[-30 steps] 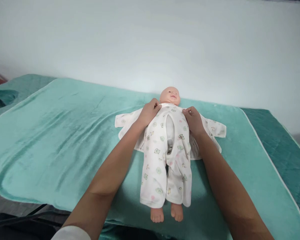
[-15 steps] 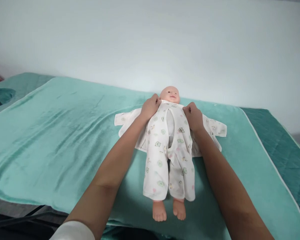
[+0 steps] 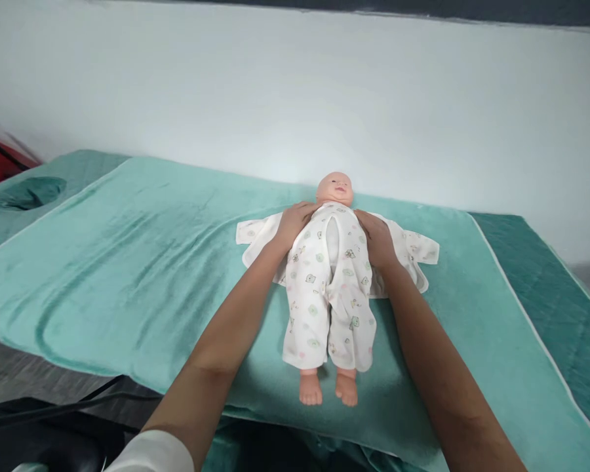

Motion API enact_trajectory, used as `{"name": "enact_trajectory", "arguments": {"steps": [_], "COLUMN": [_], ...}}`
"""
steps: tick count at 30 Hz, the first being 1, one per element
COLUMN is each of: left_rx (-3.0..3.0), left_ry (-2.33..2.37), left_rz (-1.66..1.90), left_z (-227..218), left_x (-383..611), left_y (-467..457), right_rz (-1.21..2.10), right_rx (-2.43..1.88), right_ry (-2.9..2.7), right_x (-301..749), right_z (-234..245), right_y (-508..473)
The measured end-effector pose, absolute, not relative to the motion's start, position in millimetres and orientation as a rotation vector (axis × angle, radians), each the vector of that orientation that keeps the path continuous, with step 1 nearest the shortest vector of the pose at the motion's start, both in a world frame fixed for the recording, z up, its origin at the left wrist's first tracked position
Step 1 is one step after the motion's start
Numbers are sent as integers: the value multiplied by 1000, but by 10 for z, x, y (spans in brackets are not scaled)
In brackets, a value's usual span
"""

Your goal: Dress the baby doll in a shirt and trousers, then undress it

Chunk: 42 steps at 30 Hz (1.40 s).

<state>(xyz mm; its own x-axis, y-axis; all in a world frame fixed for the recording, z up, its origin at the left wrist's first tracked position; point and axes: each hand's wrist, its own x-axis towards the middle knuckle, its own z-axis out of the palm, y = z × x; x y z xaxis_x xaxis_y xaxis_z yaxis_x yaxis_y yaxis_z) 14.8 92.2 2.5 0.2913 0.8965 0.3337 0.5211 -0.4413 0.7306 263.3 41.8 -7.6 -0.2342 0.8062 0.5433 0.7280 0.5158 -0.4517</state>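
A baby doll (image 3: 335, 185) lies on its back on a teal towel (image 3: 128, 262), its bare feet (image 3: 327, 388) toward me. It wears white printed trousers (image 3: 329, 301) pulled up to its chest, over an unfastened white top (image 3: 413, 252) spread out to both sides. My left hand (image 3: 294, 223) grips the trousers' waistband at the doll's left-of-frame shoulder. On the other side my right hand (image 3: 373, 237) grips the same waistband. Both hands have fingers curled round the cloth.
The towel covers a padded table with a darker teal cover (image 3: 565, 295) showing at the right and a face hole (image 3: 29, 193) at the far left. A white wall (image 3: 295, 98) runs behind. Dark floor and cables (image 3: 54, 413) lie at the lower left.
Both hands have drawn the trousers' waistband further up the doll's chest toward its neck, leaving more of the feet and ankles bare. The view has shifted slightly.
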Motion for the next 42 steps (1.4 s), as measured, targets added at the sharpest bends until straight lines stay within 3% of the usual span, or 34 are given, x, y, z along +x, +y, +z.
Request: {"name": "enact_trajectory", "arguments": {"steps": [9, 14, 21, 32, 36, 42], "left_rx": [2154, 2233, 2146, 1773, 1624, 1115], "left_ry": [1275, 1161, 1368, 1434, 1274, 1048], "left_rz": [1182, 1130, 1174, 1029, 1089, 1090], "left_z": [-265, -264, -121, -106, -92, -125], "left_x": [-70, -158, -74, -63, -37, 62], "left_y": [458, 220, 55, -10, -3, -1], "right_rz": [212, 530, 943, 240, 362, 713], "right_rx": [-1381, -1467, -1490, -1615, -1617, -1545], "right_ry": [-1855, -1454, -1249, -2094, -2090, -1473], "right_x": [2650, 2574, 2579, 2651, 2680, 2607], "right_z": [-330, -271, -214, -14, -12, -178], "right_y": [-35, -189, -77, -407, -401, -233]}}
